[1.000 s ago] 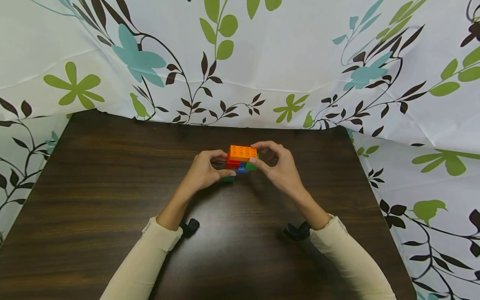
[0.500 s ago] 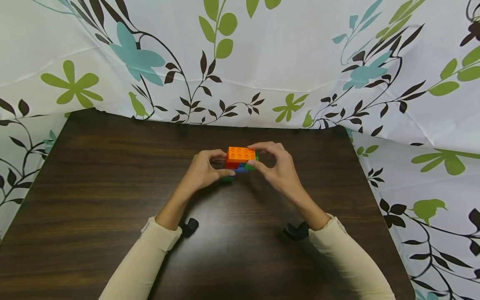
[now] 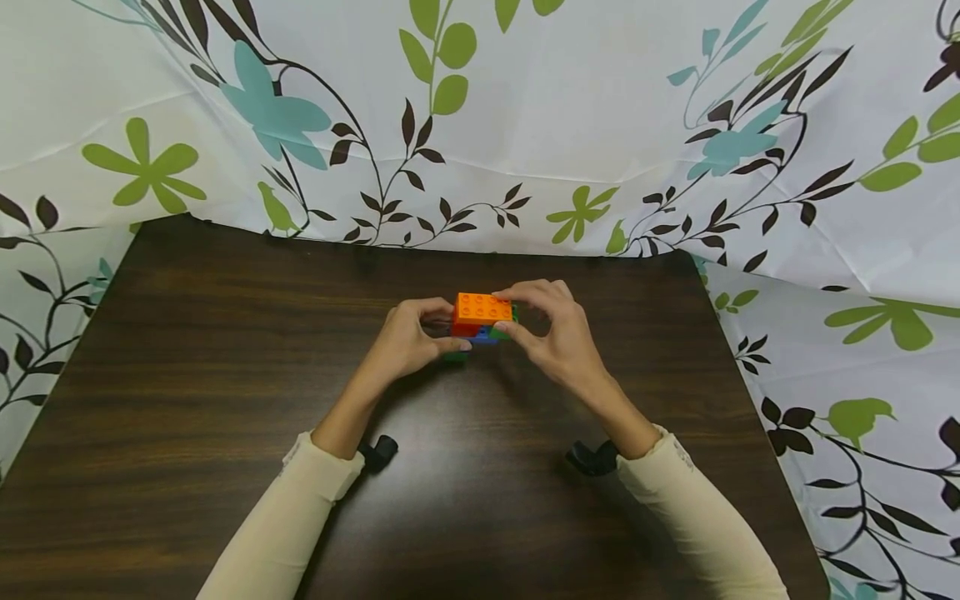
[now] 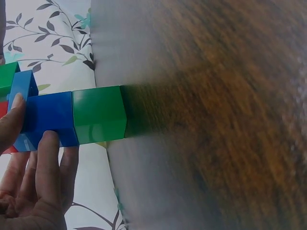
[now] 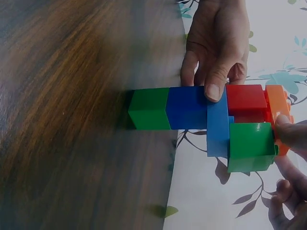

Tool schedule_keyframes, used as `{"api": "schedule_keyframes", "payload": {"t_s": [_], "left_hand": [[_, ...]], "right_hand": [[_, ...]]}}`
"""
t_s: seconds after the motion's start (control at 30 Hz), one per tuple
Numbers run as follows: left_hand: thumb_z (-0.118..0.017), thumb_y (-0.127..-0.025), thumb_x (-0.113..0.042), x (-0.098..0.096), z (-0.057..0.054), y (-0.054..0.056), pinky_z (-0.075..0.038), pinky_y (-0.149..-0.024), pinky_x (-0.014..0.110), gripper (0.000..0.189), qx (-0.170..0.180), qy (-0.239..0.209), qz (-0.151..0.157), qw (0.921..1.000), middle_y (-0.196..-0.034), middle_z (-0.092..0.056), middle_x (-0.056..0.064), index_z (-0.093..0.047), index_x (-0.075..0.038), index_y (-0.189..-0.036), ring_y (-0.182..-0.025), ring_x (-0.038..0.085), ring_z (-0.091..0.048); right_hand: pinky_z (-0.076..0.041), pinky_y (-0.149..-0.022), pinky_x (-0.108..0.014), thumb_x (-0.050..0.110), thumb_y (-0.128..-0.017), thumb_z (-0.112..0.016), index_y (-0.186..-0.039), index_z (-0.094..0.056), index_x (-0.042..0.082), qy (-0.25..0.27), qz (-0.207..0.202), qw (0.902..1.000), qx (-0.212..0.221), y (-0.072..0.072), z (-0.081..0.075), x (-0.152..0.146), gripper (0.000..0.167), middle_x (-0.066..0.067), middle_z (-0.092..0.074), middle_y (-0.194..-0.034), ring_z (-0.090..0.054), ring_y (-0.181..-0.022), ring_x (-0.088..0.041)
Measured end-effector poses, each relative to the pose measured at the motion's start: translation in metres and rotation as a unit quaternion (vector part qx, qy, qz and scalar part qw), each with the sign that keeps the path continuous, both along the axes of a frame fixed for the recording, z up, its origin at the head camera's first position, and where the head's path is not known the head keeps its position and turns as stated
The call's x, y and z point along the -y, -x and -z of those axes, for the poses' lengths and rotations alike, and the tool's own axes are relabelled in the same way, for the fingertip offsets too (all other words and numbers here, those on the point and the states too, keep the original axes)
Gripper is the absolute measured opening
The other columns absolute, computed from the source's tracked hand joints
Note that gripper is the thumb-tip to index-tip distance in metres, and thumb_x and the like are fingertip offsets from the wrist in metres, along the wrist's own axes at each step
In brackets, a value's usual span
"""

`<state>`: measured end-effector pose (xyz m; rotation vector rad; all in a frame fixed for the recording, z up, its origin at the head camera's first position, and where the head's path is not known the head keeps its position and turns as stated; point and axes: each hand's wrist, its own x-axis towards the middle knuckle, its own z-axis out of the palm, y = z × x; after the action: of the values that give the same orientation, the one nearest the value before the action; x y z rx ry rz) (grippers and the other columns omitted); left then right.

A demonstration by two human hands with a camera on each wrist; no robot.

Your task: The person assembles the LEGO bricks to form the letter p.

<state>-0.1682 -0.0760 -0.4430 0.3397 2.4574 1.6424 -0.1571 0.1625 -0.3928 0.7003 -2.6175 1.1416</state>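
A tower of toy building bricks stands on the dark wooden table (image 3: 225, 400). In the right wrist view it has a green brick (image 5: 149, 109) at its base, then a dark blue brick (image 5: 188, 108), then a wider, lighter blue brick (image 5: 218, 136). A red brick (image 5: 245, 101) and a second green brick (image 5: 252, 146) sit side by side on that. My left hand (image 3: 405, 340) grips the tower, its thumb against the lighter blue brick. With thumb and fingers my right hand (image 3: 557, 333) pinches an orange brick (image 3: 483, 309) over the red and upper green ones; a narrow gap with studs shows beneath it.
White cloth (image 3: 600, 108) with leaf and flower prints hangs behind the table's far edge and down its sides. Black wrist mounts (image 3: 592, 460) stick out inward from both cream sleeves (image 3: 697, 517).
My right hand and the orange brick have shifted slightly left and down onto the tower. My left hand keeps its grip in nearly the same place.
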Motion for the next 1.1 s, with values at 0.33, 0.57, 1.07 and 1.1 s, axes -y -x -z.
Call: {"api": "schedule_keyframes", "payload": {"t_s": [0.33, 0.57, 1.07, 1.1], "left_hand": [[-0.093, -0.085, -0.013, 0.000, -0.002, 0.000, -0.061, -0.101, 0.052, 0.036, 0.001, -0.001, 0.001, 1.0000, -0.120, -0.081, 0.016, -0.077, -0.004, -0.116, -0.113, 0.033, -0.078], [-0.093, -0.085, -0.012, 0.001, -0.002, -0.001, -0.061, -0.102, 0.051, 0.036, 0.003, 0.003, -0.001, 1.0000, -0.120, -0.081, 0.016, -0.077, -0.004, -0.117, -0.113, 0.033, -0.078], [-0.093, -0.085, -0.014, 0.001, 0.001, 0.001, -0.060, -0.104, 0.052, 0.038, 0.014, 0.004, 0.002, 0.9999, -0.122, -0.080, 0.016, -0.077, -0.004, -0.118, -0.115, 0.033, -0.077], [-0.093, -0.085, -0.014, 0.001, 0.001, 0.001, -0.060, -0.104, 0.052, 0.038, 0.013, 0.005, 0.001, 0.9999, -0.122, -0.080, 0.016, -0.077, -0.004, -0.118, -0.115, 0.033, -0.077]], "right_hand": [[-0.042, -0.086, -0.039, 0.014, -0.086, -0.091, -0.121, -0.080, 0.010, -0.012, -0.015, 0.9996, -0.020, 0.002, -0.005, 0.000, 0.036, -0.008, -0.078, -0.121, -0.058, -0.102, -0.028], [-0.045, -0.085, -0.042, 0.014, -0.088, -0.090, -0.121, -0.080, 0.010, -0.026, -0.024, 0.9993, -0.007, 0.003, -0.010, 0.002, 0.035, -0.008, -0.078, -0.121, -0.056, -0.101, -0.026], [-0.045, -0.080, -0.038, 0.022, -0.089, -0.090, -0.121, -0.080, 0.013, -0.100, -0.024, 0.9947, 0.009, 0.007, -0.019, -0.001, 0.035, -0.006, -0.078, -0.120, -0.055, -0.098, -0.025], [-0.045, -0.079, -0.037, 0.022, -0.090, -0.090, -0.121, -0.080, 0.013, -0.106, -0.024, 0.9940, 0.011, 0.007, -0.020, -0.001, 0.034, -0.005, -0.078, -0.120, -0.054, -0.098, -0.024]]}}
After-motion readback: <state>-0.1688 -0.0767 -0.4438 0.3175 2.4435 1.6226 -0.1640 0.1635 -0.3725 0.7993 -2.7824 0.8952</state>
